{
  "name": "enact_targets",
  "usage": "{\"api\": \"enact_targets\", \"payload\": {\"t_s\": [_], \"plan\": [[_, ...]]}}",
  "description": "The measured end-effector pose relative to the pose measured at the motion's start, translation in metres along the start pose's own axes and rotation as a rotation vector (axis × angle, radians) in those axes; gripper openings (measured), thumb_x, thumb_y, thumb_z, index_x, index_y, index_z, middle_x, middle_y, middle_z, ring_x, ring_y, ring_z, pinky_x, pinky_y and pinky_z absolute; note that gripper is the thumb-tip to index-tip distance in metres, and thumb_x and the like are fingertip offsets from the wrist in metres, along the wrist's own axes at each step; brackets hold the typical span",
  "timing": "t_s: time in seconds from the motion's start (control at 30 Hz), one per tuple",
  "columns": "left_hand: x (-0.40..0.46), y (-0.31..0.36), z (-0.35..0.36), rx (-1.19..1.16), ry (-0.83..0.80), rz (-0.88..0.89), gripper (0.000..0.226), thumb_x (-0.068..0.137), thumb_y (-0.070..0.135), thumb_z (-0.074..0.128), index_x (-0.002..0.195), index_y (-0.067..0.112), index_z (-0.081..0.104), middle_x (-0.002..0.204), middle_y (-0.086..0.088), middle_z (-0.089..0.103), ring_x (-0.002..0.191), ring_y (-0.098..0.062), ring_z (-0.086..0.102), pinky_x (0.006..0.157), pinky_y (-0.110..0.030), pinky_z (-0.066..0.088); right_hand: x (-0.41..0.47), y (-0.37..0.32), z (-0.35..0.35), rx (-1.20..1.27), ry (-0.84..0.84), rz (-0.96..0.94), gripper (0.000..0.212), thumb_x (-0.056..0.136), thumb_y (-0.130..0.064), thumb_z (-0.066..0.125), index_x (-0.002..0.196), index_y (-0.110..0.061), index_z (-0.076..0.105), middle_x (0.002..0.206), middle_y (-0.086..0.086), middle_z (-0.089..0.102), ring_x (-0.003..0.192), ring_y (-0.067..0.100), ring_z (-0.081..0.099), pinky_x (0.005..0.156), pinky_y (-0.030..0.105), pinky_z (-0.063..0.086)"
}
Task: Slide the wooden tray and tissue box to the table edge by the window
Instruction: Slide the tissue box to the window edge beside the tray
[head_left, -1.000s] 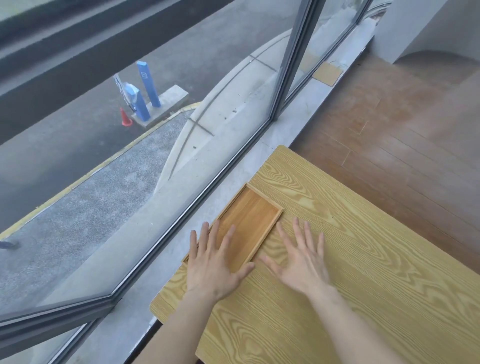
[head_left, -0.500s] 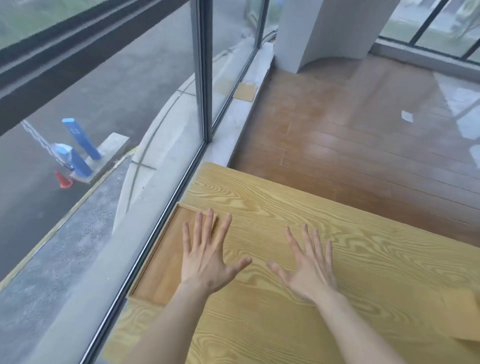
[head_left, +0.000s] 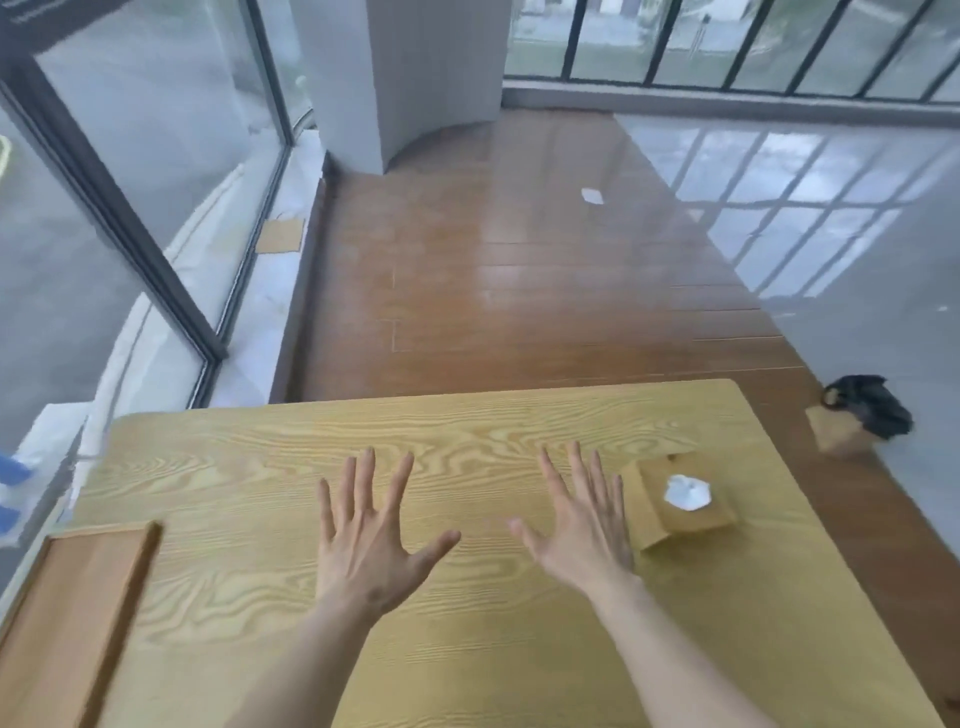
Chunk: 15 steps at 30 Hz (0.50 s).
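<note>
The wooden tray (head_left: 72, 618) is cut off at the frame's corner, way off to the left of your left hand (head_left: 366, 545). Both hands are splayed flat, holding nothing. The tissue box (head_left: 680, 501) sits just beside your right hand (head_left: 582, 530); can't tell if they touch.

Both forearms are bare, no sleeves in view, and the hands (head_left: 470, 540) carry no rings or watch.
</note>
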<state>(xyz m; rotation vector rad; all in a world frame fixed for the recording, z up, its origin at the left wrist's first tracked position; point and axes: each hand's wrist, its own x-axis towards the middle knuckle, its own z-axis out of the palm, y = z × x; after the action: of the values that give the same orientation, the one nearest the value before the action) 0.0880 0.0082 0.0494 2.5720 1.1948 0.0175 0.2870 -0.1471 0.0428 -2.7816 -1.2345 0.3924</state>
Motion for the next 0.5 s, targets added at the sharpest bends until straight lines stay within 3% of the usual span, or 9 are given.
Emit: {"api": "enact_targets", "payload": {"t_s": [0.1,0.33,0.5], "plan": [[0.011,0.062,0.016,0.011,-0.023,0.069,0.106,0.069,0.099,0.017,0.154,0.047,-0.017,0.166,-0.006,-0.023,0.151,-0.024,-0.028,0.121,-0.054,-0.014,0.001,0.067,-0.006,0.062,0.045,0.072,0.109,0.068,-0.095,0.004,0.160,-0.038,-0.009,0.171,0.009,-0.013,0.157,0.030,-0.012,0.127,0.052,-0.002],[0.039,0.168,0.051,-0.010,-0.086,0.129,0.103,0.071,0.097,0.020,0.154,0.047,-0.017,0.167,-0.007,-0.021,0.152,-0.025,-0.024,0.123,-0.051,-0.012,0.009,0.181,-0.010,0.210,0.118,0.210,0.097,0.082,-0.086,0.032,0.161,-0.038,0.001,0.172,0.007,-0.004,0.158,0.027,-0.005,0.127,0.050,0.009],[0.050,0.222,0.076,-0.212,-0.168,0.066,0.094,0.080,0.087,0.034,0.155,0.048,-0.006,0.169,-0.001,-0.010,0.155,-0.020,-0.011,0.125,-0.045,-0.007,0.019,0.232,-0.013,0.449,0.205,0.381,0.094,0.085,-0.078,0.049,0.161,-0.033,0.019,0.171,0.009,0.015,0.157,0.026,0.009,0.125,0.049,0.020]]}}
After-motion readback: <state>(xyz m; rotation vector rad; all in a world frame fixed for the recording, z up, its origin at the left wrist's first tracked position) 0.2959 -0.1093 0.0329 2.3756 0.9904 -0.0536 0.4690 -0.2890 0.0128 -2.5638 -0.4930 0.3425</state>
